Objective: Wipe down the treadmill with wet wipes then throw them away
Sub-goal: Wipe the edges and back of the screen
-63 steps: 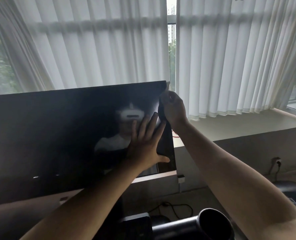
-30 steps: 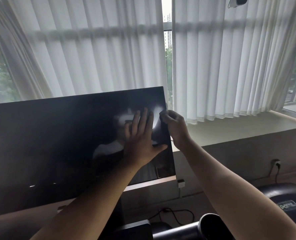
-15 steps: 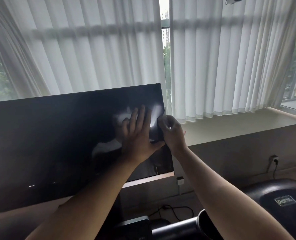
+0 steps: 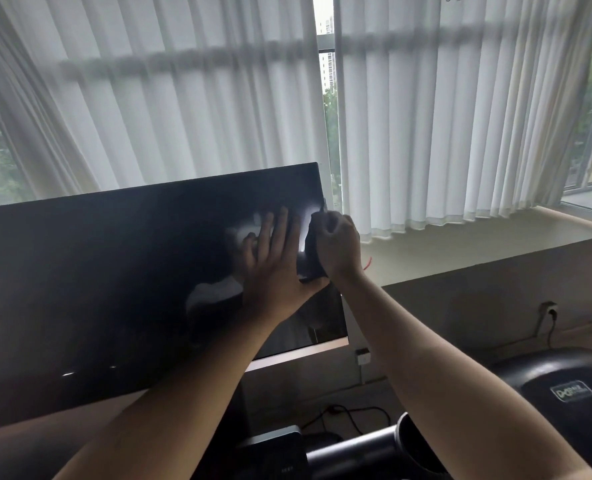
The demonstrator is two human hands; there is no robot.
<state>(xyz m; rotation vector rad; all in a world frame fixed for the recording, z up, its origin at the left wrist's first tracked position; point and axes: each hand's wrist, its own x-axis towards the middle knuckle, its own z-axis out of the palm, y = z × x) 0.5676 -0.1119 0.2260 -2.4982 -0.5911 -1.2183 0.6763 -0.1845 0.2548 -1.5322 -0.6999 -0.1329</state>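
Here, nearest to me is the black handlebar tube (image 4: 357,448). Further, my left hand (image 4: 274,271) lies flat on the treadmill screen (image 4: 114,289), fingers straight. Just beside it, at the screen's right edge, my right hand (image 4: 338,247) curls around a dark piece (image 4: 310,258); whether it is the wipe I cannot tell. The screen faces me, its long side running left to right, the right end higher. Behind hang white curtains (image 4: 443,133).
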